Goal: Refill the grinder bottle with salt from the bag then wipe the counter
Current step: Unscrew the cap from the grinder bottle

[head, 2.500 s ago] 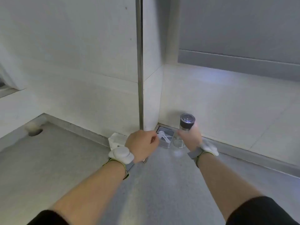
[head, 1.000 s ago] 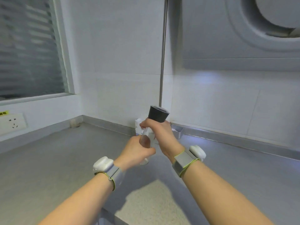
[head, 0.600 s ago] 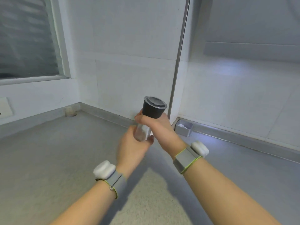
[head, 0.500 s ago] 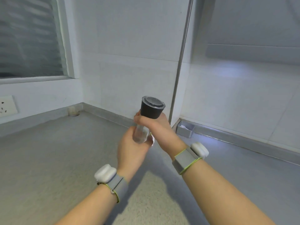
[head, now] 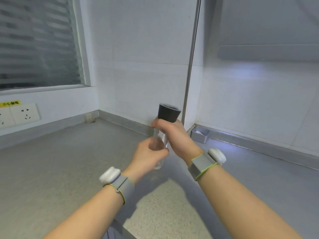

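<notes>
while the grinder bottle (head: 158, 138) is held above the bench (head: 51, 161), left hand (head: 148, 156) gripping its clear body, right hand (head: 173, 135) gripping under the black cap (head: 168, 113), the cap is on; refilling and wiping appear not yet done.

Kitchen corner: grey counter (head: 51, 169), white tiled wall (head: 146, 49), sockets (head: 24, 114).

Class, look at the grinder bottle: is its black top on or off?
On. The black top caps the grinder bottle, right hand gripping its neck, left hand its body.
</notes>
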